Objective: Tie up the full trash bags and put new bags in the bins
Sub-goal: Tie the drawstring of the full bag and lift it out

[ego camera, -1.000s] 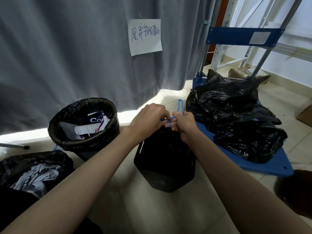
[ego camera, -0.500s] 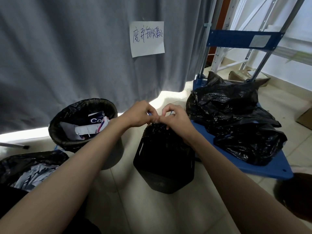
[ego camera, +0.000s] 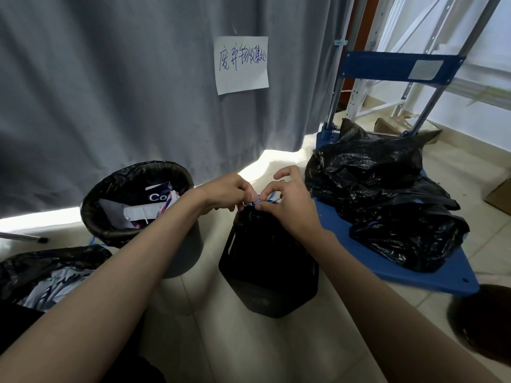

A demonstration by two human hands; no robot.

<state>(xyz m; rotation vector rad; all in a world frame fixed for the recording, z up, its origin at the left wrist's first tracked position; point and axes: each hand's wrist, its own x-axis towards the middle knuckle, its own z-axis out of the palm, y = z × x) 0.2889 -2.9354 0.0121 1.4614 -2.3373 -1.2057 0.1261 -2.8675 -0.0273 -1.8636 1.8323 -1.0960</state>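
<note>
Right at the centre, a black trash bag (ego camera: 262,225) sits gathered at its neck inside a dark square bin (ego camera: 268,275) on the tiled floor (ego camera: 221,341). Both hands meet above it: the left hand (ego camera: 226,193) has its fingers curled around the blue drawstring (ego camera: 265,201), and the right hand (ego camera: 290,200) pinches the same string with thumb and forefinger, its other fingers lifted. Just left stands a round bin (ego camera: 177,252) lined with a black bag and filled with crumpled paper and packaging (ego camera: 149,208). At the lower left lies another open black bag (ego camera: 55,261) holding paper scraps. To the right, a blue cart (ego camera: 414,266) carries a heap of black trash bags (ego camera: 387,200). Behind hangs a grey curtain (ego camera: 110,92) bearing a handwritten paper note (ego camera: 242,64).
</note>
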